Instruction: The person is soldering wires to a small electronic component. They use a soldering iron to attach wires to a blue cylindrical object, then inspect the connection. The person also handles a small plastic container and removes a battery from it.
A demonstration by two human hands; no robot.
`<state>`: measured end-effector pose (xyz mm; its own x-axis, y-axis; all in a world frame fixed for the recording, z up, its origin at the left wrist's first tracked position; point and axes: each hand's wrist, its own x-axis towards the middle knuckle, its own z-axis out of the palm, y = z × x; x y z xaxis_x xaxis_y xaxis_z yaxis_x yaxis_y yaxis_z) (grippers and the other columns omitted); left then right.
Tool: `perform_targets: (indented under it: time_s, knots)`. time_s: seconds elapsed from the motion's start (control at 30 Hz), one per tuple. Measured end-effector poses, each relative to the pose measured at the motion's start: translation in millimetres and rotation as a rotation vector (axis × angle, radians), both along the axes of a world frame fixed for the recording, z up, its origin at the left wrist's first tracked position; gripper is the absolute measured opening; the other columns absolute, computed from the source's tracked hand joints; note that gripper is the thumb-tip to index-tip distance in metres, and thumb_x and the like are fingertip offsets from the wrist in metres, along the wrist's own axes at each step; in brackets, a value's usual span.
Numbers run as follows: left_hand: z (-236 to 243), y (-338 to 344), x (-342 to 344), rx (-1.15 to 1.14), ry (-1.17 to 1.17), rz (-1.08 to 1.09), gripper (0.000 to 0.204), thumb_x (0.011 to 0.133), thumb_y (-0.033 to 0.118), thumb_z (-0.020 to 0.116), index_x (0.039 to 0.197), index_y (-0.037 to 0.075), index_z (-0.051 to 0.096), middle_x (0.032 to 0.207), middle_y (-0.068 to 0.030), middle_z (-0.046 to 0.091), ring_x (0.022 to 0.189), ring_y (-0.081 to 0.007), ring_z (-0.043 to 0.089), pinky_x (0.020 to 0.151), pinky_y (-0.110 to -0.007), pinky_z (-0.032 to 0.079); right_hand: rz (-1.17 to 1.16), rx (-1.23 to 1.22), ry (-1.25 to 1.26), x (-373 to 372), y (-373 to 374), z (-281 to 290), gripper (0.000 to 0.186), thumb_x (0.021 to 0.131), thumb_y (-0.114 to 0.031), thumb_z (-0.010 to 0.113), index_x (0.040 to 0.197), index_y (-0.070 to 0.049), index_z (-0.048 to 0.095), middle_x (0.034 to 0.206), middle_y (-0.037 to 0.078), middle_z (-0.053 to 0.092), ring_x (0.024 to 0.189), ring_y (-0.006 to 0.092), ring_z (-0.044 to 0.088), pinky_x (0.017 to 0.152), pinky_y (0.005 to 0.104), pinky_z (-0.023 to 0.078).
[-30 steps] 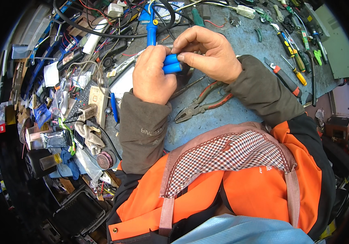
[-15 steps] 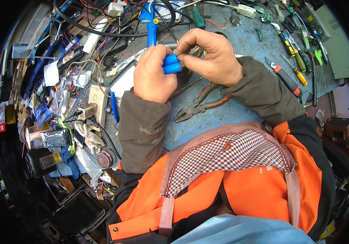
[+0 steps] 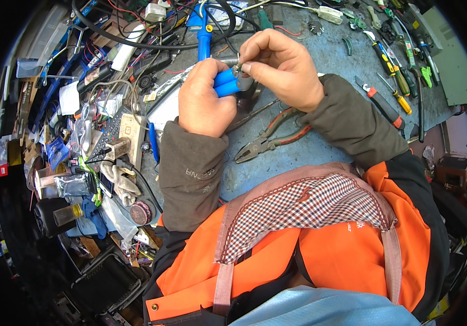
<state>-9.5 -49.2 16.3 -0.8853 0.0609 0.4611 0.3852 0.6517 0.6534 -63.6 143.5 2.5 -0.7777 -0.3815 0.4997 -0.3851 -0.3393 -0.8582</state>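
Two hands at work over centre of bench, both raised just above its grey-blue top. Left hand: grip closed round blue-handled tool, fingers wrapped over the two blue handles, which stick out to the right from the fist. Tool's head end hidden behind the fingers; type cannot be told. Right hand: thumb and forefinger pinched shut on a small metal part, sitting just above the blue handles and touching or nearly touching them; exact contact unclear. Part too small to identify. Hands meet at this point, fingertips of right hand against knuckles of left.

Below right hand, on bench: red-handled pliers, jaws pointing lower-left, lying flat, apart from both hands. Above left hand: blue soldering-iron-type handle, upright in frame, near but not touched. Left of left forearm: beige power strip w/ black cable, amid loose wires and clutter. Far right of bench: row of screwdrivers, red, yellow and green handles, well apart from hands. Person wears dark sleeves, orange vest, checked apron bib.
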Motion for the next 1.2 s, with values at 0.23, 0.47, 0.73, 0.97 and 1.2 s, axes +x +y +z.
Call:
perform_targets:
  time_s: [0.23,0.47,0.73,0.97,1.2]
  knots:
    - [-6.2,-5.7,-1.7,0.213,-0.092,0.015,0.025,0.081,-0.006,0.074,0.102,0.004,0.065,0.089,-0.0044,0.064,0.077,-0.016,0.06,0.069,-0.031,0.05,-0.012,-0.07,-0.163,-6.0,1.9,4.0,0.017,0.099,0.005,0.068,0.116,0.001,0.069,0.106,0.006,0.074,0.095,0.0145,0.075,0.085,0.0312,0.064]
    - [1.0,-7.5,1.0,0.324,-0.184,-0.007,0.025,0.084,-0.004,0.08,0.102,0.005,0.065,0.092,0.0031,0.062,0.081,-0.0059,0.053,0.071,-0.024,0.046,-0.062,-0.049,-0.149,-4.8,1.2,11.5,0.014,0.1,0.004,0.068,0.113,0.003,0.073,0.101,0.007,0.076,0.093,0.0143,0.075,0.086,0.03,0.064]
    - [-7.4,-12.4,-5.5,0.36,-0.138,-0.014,0.022,0.085,-0.004,0.074,0.101,0.006,0.064,0.089,0.003,0.058,0.08,-0.0067,0.051,0.07,-0.025,0.045,-0.248,0.111,0.03,-15.0,64.2,60.2,0.017,0.101,-0.001,0.068,0.115,0.005,0.075,0.101,0.008,0.078,0.092,0.0143,0.074,0.086,0.0281,0.06]
    - [-5.4,-13.1,-1.1,0.394,-0.143,-0.043,0.024,0.087,-0.009,0.076,0.101,0.006,0.064,0.094,0.002,0.063,0.082,-0.0056,0.054,0.076,-0.023,0.047,-0.659,0.364,-0.212,-70.0,229.0,25.7,0.019,0.092,0.008,0.071,0.11,0.003,0.073,0.091,0.007,0.074,0.075,0.0146,0.069,0.071,0.0309,0.06]
    - [-8.0,-16.7,-3.5,0.306,-0.169,-0.015,0.022,0.088,-0.008,0.076,0.099,0.007,0.064,0.091,0.0032,0.061,0.08,-0.0047,0.052,0.072,-0.022,0.043,-0.777,0.604,-0.404,-76.9,262.7,-39.5,0.013,0.091,0.004,0.071,0.102,0.0,0.074,0.083,0.007,0.073,0.068,0.016,0.067,0.061,0.0342,0.055]
